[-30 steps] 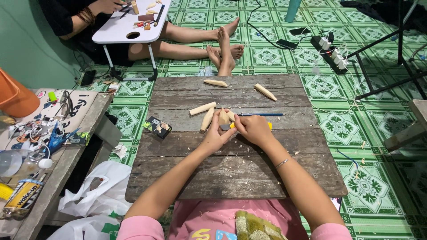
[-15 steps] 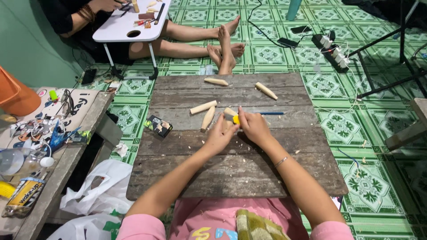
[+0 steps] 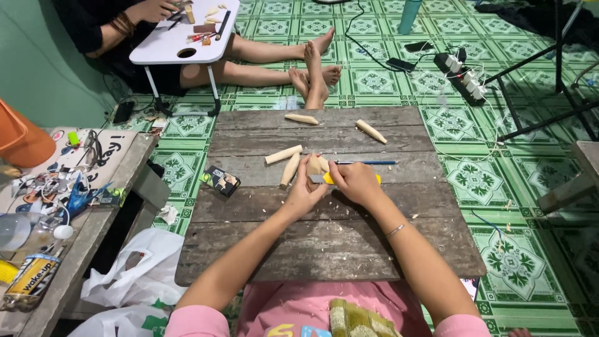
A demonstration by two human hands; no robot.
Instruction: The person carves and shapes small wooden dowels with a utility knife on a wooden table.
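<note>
Beside you on the left bench, a clear round plastic tub (image 3: 14, 229) sits among clutter, its contents too blurred to tell. On the weathered grey plank board (image 3: 324, 249), your left hand (image 3: 304, 195) grips a pale carved wooden peg (image 3: 314, 165), partly hidden by fingers. Your right hand (image 3: 354, 182) is closed around a yellow-handled utility knife (image 3: 326, 178), blade against the peg. Both forearms reach forward, wrists nearly touching.

The plank table (image 3: 324, 249) is rough, weathered grey wood. The carved pegs (image 3: 282, 155) are pale, smooth bare wood. The knife handle (image 3: 329, 178) looks like glossy yellow plastic.
</note>
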